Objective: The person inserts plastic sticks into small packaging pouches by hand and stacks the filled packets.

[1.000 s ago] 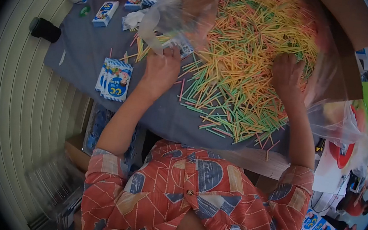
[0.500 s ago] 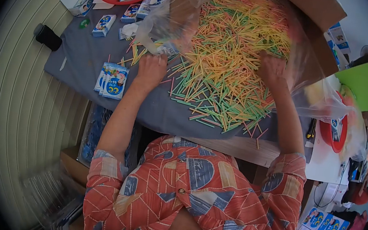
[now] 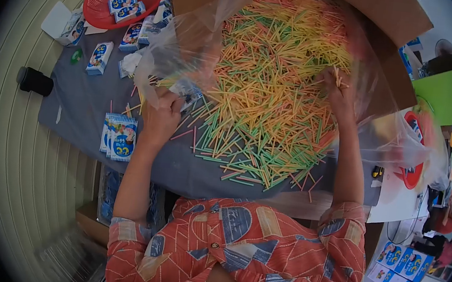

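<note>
A large heap of thin pink, yellow, orange and green sticks (image 3: pixel 276 91) spills from a clear plastic bag (image 3: pixel 187 42) in a cardboard box. On the heap's right side, my right hand (image 3: pixel 336 89) is closed around a few sticks. My left hand (image 3: pixel 161 116) is closed on a small clear and blue packet (image 3: pixel 188 92) at the heap's left edge. Left of that hand, several blue and white printed packets (image 3: pixel 122 138) lie overlapping on the grey cloth.
A red basket (image 3: pixel 99 7) holding small packs stands at the back left, with small boxes (image 3: pixel 99 57) near it. A black cylinder (image 3: pixel 36 81) is at the left edge. A cardboard flap (image 3: pixel 390 20) rises at the right; another red basket (image 3: pixel 415 173) lies beyond.
The view has shifted, so the table items appear further left and lower. My right hand has turned and lifted, and stick ends now show in its fingers. The packet at my left hand shows more.
</note>
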Demonstrator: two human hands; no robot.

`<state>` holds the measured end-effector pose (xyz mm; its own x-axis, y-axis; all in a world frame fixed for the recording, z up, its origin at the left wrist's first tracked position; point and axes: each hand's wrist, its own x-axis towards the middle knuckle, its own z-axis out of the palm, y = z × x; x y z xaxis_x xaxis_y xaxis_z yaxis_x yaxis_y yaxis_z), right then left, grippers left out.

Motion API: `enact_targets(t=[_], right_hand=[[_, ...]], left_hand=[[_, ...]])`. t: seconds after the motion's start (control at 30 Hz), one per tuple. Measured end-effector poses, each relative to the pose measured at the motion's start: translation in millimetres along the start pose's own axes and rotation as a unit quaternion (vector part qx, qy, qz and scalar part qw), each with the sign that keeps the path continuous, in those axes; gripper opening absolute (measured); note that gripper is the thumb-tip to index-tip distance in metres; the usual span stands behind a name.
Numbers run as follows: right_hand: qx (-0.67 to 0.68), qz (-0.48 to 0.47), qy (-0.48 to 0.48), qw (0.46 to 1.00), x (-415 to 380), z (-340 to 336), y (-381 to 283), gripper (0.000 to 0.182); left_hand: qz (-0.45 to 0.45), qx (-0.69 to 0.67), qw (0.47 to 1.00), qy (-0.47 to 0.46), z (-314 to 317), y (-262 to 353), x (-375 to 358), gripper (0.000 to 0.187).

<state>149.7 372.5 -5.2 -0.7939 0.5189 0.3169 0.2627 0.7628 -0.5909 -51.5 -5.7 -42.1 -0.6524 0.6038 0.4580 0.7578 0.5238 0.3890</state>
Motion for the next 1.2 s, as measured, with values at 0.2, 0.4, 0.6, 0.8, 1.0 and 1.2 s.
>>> enact_targets(t=[0.2, 0.4, 0.6, 0.8, 1.0, 1.2], right_hand=[[0.332, 0.164, 0.027, 0.928, 16.2, 6.3, -16.9, 0.016], [0.603, 0.168, -0.082, 0.775, 20.0, 23.5, -19.6, 0.025], [0.167, 0.032, -0.039, 0.985, -7.7, 3.2, -59.7, 0.02], [-0.373, -0.236, -0.168, 0.881, -38.9, 18.9, -68.3, 0.042], [-0.32, -0.297, -0.083, 0.896, -15.6, 52.2, -37.6, 0.042], [-0.264, -0.29, 0.015, 0.92, 0.2, 60.1, -31.9, 0.034]], left_hand=[[0.035, 0.02, 0.999, -0.008, 2.8, 3.1, -11.7, 0.006], [-0.054, -0.093, 0.992, -0.066, -3.0, -20.6, -10.8, 0.004], [-0.043, -0.136, 0.989, 0.039, 0.5, -18.2, -13.1, 0.002], [0.061, 0.124, 0.99, -0.007, 14.4, -14.8, -18.8, 0.012], [0.039, 0.065, 0.997, 0.023, 17.4, -26.0, -9.3, 0.006], [0.033, 0.002, 0.998, 0.057, 20.9, -18.9, -15.4, 0.011]])
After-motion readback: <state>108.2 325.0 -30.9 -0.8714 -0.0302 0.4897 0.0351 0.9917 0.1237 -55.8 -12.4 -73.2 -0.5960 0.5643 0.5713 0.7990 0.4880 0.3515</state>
